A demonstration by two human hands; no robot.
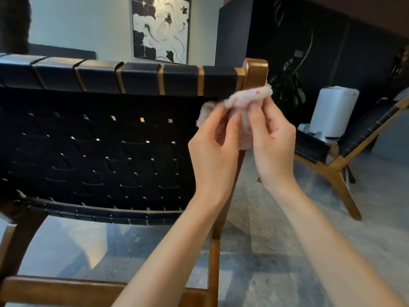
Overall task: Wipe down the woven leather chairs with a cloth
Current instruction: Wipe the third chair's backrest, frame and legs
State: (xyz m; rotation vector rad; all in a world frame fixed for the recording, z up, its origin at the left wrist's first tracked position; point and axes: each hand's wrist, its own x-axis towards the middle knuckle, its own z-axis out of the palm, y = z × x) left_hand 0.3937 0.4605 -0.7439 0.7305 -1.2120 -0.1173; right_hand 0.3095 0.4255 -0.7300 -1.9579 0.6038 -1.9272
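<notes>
Far left to center is the near chair (99, 140), seen from behind: black leather straps woven in a flat basket grid w/ tiny gaps where light pokes thru, wrapped over a smooth brown wood frame. Top rail has wide black bands w/ wood showing between them. Curved wood leg on the left, straight post on the right.

Behind it on the pale wall hangs 1 black & white abstract painting (161, 27), swirly shapes.

Center-right: both hands are up in front of the chair's right post, right by its top corner. Left hand (212, 156) is curled w/ fingers pinching the cloth (241, 107), right hand (272, 147) also closed on it, thumb and fingers gripping the upper fold. The cloth is 1 small fluffy pinkish-white rag w/ little red specks, bunched up between the 2 hands. Can't tell if it's touching the post or just in front of it.

Further right, a dark leafy plant (287, 89), then 1 white rounded plastic appliance (332, 111) on the floor, and a 2nd chair (354, 138), same woven black seat + angled wood legs, well apart from the first. Floor (276, 251) is grey mottled stone-look tile.
</notes>
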